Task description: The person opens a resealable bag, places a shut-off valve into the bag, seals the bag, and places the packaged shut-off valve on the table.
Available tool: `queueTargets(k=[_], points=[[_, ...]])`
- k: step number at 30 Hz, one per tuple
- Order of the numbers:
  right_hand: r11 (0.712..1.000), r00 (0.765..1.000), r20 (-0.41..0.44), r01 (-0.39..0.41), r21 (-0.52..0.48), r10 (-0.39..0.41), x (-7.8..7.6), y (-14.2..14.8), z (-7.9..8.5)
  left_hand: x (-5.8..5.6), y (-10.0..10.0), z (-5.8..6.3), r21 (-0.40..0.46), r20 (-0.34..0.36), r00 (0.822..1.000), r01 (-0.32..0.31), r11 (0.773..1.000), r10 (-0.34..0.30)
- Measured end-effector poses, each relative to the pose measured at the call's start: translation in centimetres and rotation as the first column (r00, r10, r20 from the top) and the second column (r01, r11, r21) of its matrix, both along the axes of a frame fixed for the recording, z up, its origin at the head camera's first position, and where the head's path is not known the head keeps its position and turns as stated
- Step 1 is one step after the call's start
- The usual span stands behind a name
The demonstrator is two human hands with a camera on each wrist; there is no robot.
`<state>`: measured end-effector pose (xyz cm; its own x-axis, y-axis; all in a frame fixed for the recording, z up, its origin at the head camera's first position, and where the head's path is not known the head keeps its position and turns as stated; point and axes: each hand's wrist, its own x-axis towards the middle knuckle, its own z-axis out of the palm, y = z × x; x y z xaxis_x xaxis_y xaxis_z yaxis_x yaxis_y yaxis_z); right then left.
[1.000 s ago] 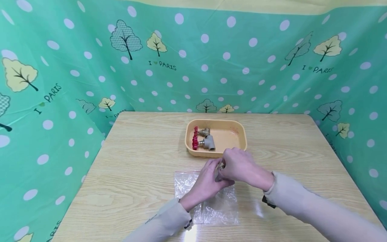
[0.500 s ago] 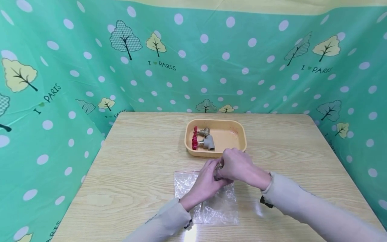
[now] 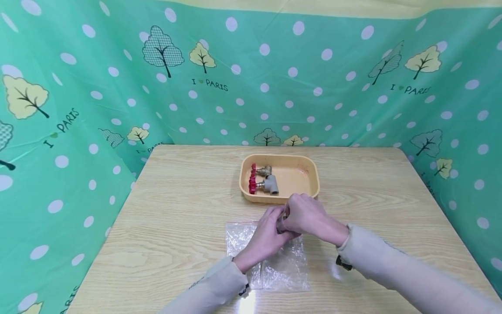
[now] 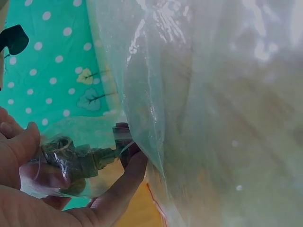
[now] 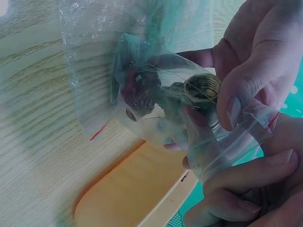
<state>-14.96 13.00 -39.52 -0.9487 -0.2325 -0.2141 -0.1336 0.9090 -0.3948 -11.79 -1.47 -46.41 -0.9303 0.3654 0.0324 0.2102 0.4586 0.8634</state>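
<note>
Both hands meet in front of the tray, above the flat zip bag. My left hand (image 3: 263,237) grips a small clear zip bag (image 5: 163,124) with a brass valve (image 5: 201,87) inside it. Through the plastic I see the valve's threaded opening and a dark red handwheel (image 5: 139,90). In the left wrist view the valve body (image 4: 59,156) lies between the hands, with one left finger reaching to the wheel. My right hand (image 3: 307,214) has its fingers curled at the small bag's red-striped mouth; its fingertips are partly hidden.
A larger clear zip bag (image 3: 284,274) lies flat on the wooden table (image 3: 168,218), partly under the hands. Behind them stands a peach tray (image 3: 296,176). In its left part lie a brass valve (image 3: 266,171) and a grey tee-shaped valve (image 3: 271,185), both with red handwheels.
My right hand and forearm have shifted slightly left and down. The bit of metal showing between the hands has become harder to see. The left hand has hardly moved.
</note>
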Motion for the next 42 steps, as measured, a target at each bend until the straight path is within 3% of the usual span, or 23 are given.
queueTargets(k=[12,18,22,26,29,33,39,42], points=[[1.0,1.0,0.011,-0.004,-0.01,0.004,-0.1,0.0,-0.4,0.0,0.0,0.0,-0.018,0.014,1.0,-0.006,1.0,0.006],[0.996,0.996,0.022,-0.084,-0.041,0.085,-0.1,0.4,0.4,0.0,-0.1,0.0,-0.022,0.006,1.0,0.005,1.0,-0.005],[0.973,0.985,0.014,-0.167,-0.162,0.172,0.1,1.1,1.6,-0.1,-0.1,0.3,-0.008,-0.004,1.0,0.005,1.0,-0.006],[0.933,0.971,-0.072,-0.24,-0.27,0.229,0.5,2.1,3.0,-0.3,-0.2,0.8,0.005,-0.009,1.0,0.003,1.0,-0.003],[0.925,0.962,-0.141,-0.264,-0.273,0.233,1.2,2.9,3.9,-0.3,-0.1,1.1,0.008,-0.008,1.0,0.006,1.0,-0.006],[0.925,0.954,-0.151,-0.291,-0.243,0.26,2.1,4.1,4.5,-0.3,-0.2,1.3,-0.008,-0.013,1.0,0.0,1.0,0.0],[0.895,0.929,-0.133,-0.368,-0.253,0.345,3.1,4.7,3.7,-0.5,-0.6,1.3,-0.046,-0.026,1.0,0.007,0.999,-0.008],[0.89,0.924,-0.158,-0.378,-0.254,0.348,3.3,4.9,3.2,-0.7,-0.8,1.2,0.01,0.044,0.998,0.038,0.999,-0.038]])
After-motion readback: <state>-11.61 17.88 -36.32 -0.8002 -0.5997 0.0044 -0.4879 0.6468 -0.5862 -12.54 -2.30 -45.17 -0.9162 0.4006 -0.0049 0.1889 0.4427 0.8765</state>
